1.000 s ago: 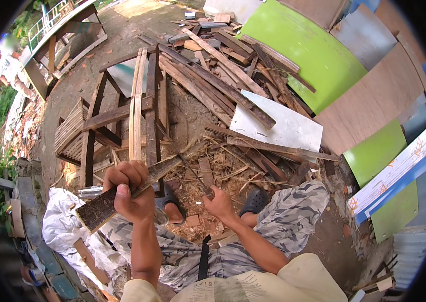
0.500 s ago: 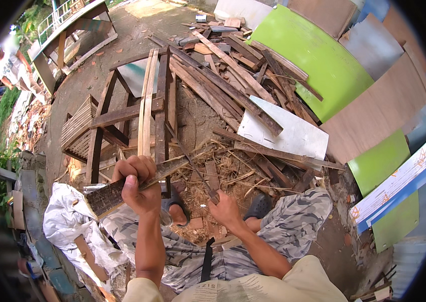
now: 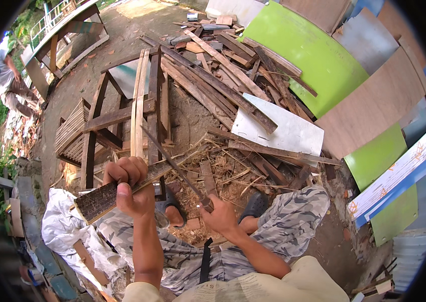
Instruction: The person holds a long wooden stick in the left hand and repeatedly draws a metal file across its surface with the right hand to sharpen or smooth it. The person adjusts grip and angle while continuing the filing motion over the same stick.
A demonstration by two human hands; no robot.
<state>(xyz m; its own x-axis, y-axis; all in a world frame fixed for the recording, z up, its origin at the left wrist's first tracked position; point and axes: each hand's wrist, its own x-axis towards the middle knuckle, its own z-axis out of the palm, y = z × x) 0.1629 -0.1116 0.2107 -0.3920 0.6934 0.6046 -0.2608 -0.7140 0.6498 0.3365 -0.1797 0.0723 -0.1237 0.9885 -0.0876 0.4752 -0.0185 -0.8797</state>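
My left hand [image 3: 130,186] is closed round a dark, rough wooden plank [image 3: 97,202], held slanting above my lap. The plank's near end points to the lower left, and its far end reaches up right, over the wood shavings. My right hand [image 3: 220,216] grips the handle of a machete [image 3: 175,167] with a long, narrow, dark blade. Its blade slants up and left, crossing the plank's line beyond my left hand. Whether the blade touches the wood I cannot tell.
A dark wooden frame [image 3: 92,128] stands ahead, with pale strips [image 3: 137,108] lying across it. Wood scraps [image 3: 238,65] are heaped behind, beside a white panel [image 3: 278,126]. Green and brown boards [image 3: 374,105] lean at the right. A white sack [image 3: 59,221] lies left; another person [image 3: 9,75] is far left.
The machete's tip has swung left, closer to my left hand. The plank's near end has shifted slightly left and down. The person at the far left has changed posture.
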